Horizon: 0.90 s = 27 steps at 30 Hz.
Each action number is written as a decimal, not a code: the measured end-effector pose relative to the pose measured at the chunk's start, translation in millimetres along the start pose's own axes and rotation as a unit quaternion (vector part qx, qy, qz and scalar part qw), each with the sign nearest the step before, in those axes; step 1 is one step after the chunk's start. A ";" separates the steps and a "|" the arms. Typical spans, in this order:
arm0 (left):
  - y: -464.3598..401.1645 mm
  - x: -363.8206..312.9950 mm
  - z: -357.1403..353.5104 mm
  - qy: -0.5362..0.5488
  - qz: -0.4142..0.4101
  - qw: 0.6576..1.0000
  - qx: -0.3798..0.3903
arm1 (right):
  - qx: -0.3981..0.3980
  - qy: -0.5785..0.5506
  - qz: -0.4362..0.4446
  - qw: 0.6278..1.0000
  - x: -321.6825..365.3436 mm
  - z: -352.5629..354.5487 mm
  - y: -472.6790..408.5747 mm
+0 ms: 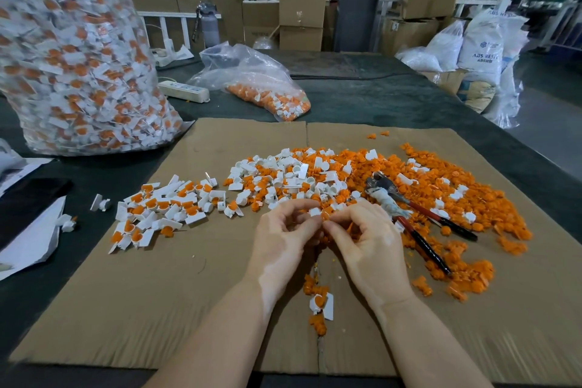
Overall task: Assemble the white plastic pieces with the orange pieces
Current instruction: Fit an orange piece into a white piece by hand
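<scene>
My left hand (285,236) and my right hand (362,239) meet over the middle of the cardboard sheet (189,293). Between their fingertips sit a white plastic piece (314,212) and an orange piece (326,213), pinched together. Just beyond them lies a mixed heap of loose white pieces (283,175) and orange pieces (434,179). To the left is a pile of assembled white-and-orange parts (160,211). One more assembled part (321,304) lies near my wrists.
Red-handled pliers (419,217) lie among the orange pieces on the right. A big clear bag of assembled parts (69,50) stands at the far left, a smaller bag (264,88) behind the cardboard. A power strip (184,91) and papers (28,230) lie on the dark table.
</scene>
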<state>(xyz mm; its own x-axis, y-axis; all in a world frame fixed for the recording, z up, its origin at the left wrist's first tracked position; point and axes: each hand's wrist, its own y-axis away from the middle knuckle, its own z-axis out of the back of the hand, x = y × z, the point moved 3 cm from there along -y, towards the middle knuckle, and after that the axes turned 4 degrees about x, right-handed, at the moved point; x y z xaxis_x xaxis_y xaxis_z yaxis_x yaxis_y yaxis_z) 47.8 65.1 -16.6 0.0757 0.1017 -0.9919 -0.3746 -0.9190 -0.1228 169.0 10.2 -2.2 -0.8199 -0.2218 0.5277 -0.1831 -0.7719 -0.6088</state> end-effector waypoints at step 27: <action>1.1 -0.3 0.5 0.012 -0.010 1.000 0.009 | 0.016 -0.018 0.032 0.999 4.6 -0.9 -0.4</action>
<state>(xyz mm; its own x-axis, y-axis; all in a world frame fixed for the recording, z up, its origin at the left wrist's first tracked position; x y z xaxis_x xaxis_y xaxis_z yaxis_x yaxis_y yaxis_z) 46.9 64.2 -16.5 0.1045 0.1104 -0.9884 -0.3889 -0.9101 -0.1427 164.8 10.1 -0.1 -0.8091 -0.2924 0.5098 -0.1133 -0.7735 -0.6235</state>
